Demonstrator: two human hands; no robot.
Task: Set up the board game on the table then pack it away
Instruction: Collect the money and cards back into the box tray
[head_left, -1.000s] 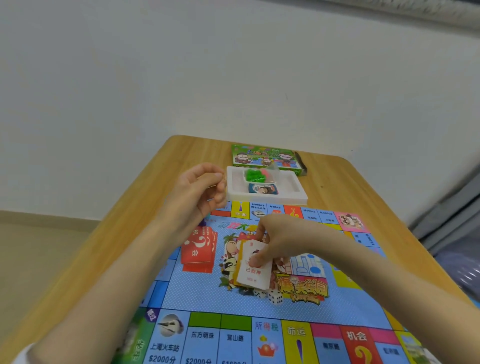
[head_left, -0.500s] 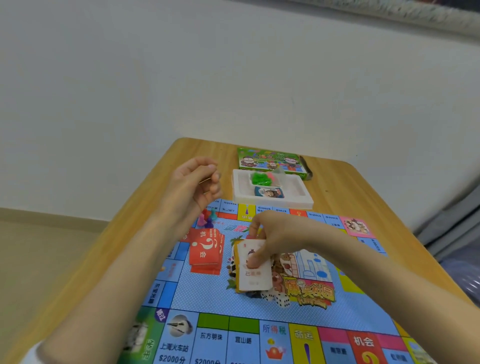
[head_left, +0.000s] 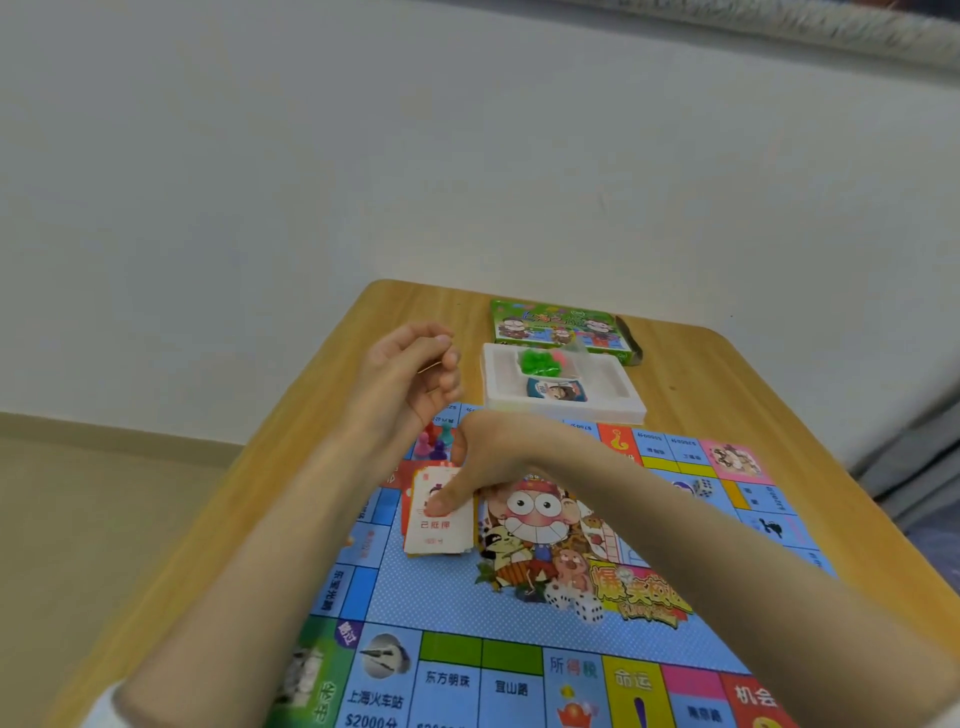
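The colourful game board lies spread on the wooden table. My right hand reaches across to the board's left side and holds a stack of white cards, one finger lying on top. The stack sits over a pile of red cards, which shows only at its edge. My left hand hovers above the board's far left corner, its curled fingers pinching a thin tan band. Several coloured pawns stand below it.
A white tray beyond the board holds green pieces and a small card pack. Behind the tray lies the green game box. Two dice rest on the board's middle. A wall runs behind the table.
My right hand has slid the white card stack leftward from the board's middle onto the red cards. My left hand stays raised with the band.
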